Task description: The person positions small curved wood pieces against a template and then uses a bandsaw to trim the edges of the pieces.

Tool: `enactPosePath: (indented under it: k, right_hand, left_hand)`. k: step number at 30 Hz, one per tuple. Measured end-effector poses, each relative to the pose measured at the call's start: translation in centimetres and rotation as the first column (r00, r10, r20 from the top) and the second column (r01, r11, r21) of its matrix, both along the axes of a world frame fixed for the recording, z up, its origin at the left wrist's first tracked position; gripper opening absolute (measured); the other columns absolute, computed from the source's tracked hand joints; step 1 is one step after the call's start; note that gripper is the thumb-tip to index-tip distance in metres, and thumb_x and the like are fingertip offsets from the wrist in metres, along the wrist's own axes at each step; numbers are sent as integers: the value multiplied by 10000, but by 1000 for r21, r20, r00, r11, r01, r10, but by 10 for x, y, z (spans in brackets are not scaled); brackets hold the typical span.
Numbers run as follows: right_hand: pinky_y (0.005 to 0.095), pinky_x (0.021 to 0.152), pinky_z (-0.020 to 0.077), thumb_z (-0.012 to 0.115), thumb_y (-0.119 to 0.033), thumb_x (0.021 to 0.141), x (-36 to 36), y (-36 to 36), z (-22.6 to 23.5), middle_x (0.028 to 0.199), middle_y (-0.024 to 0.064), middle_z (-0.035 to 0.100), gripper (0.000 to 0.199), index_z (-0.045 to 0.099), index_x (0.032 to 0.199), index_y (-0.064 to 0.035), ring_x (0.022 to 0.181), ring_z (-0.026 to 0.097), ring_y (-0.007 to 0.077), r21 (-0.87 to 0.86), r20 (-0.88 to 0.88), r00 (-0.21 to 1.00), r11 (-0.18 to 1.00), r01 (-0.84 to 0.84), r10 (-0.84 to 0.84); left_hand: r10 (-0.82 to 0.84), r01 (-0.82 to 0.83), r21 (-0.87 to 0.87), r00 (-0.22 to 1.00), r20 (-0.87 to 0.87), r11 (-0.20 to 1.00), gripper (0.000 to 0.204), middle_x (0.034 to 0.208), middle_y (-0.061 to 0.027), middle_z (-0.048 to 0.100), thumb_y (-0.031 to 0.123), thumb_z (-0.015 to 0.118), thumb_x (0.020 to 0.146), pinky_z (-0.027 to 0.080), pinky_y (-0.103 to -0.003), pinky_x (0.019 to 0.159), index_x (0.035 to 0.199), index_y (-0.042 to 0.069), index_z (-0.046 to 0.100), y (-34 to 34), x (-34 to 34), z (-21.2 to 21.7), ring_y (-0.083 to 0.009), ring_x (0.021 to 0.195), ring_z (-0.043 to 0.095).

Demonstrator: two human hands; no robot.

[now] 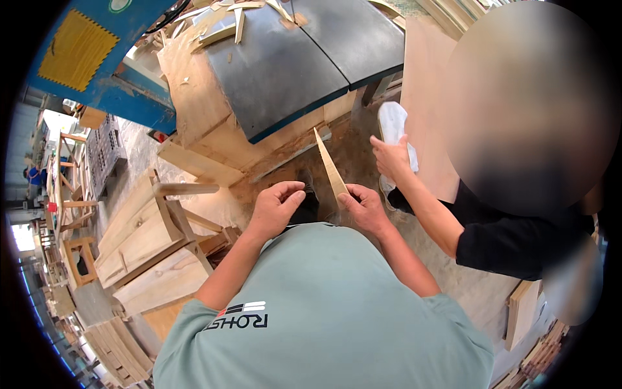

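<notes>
The right hand [364, 206] held a thin, pale wooden wedge [329, 167] by its wide lower end, with the fingers closed around it. The wedge stood almost upright, and its narrow tip pointed up toward the dark table [285, 71] of the machine. The left hand [275, 204] was just beside it, at the same height. Its fingers were curled loosely and the thumb touched the fingertips, but it held nothing that could be seen. Both hands were in front of the person's chest, above the grey-green shirt [324, 305].

Below the hands, the floor [350, 152] was covered with brown sawdust. The dark table had a blue edge, and small wood scraps [223, 29] lay on it and on the wooden board next to it.

On the right, another person in a black sleeve [499, 240] reached in with one hand [391, 157], which rested on a white cloth-like thing [392, 123] near a large sheet of plywood [424, 97]. On the left, several unfinished wooden pieces of furniture [146, 240] stood on the ground, well apart from the hands.
</notes>
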State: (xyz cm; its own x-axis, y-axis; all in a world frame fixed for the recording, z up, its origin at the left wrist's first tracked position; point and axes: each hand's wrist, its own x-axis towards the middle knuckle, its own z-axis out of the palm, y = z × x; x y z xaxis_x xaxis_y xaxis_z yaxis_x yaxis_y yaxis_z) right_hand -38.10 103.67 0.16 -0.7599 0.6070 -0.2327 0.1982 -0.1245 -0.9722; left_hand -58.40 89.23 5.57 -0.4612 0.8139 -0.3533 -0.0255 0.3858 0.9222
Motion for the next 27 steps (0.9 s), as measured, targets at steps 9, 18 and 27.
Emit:
enactPosePath:
  k: [9, 18, 27]
  right_hand:
    - [200, 617, 448, 610, -262, 1028, -55, 69, 31, 850, -24, 638, 290, 681, 1178, -23, 687, 541, 47, -348, -98, 976, 926, 149, -194]
    - [201, 665, 455, 579, -236, 1040, -124, 139, 44, 941, -26, 654, 323, 630, 1289, -36, 762, 547, 43, -211, -109, 973, 961, 178, -204]
    - [222, 631, 455, 570, -66, 992, -193, 231, 31, 937, 16, 676, 392, 546, 1375, 14, 710, 525, 52, -119, -71, 986, 983, 140, -149]
  left_hand:
    - [-397, 411, 163, 911, -114, 897, 453, 1079, -79, 702, 104, 679, 941, 529, -285, 860, 1361, -25, 569, 99, -43, 14, -123, 956, 644]
    - [-565, 595, 274, 803, -189, 755, 594, 1136, -100, 659, 85, 675, 935, 526, -303, 856, 1476, -4, 447, 180, -111, 9, -139, 953, 618]
    - [-414, 442, 274, 897, -157, 854, 539, 1203, -106, 628, 83, 640, 937, 519, -316, 910, 1446, 4, 482, 261, -143, -36, -153, 957, 620]
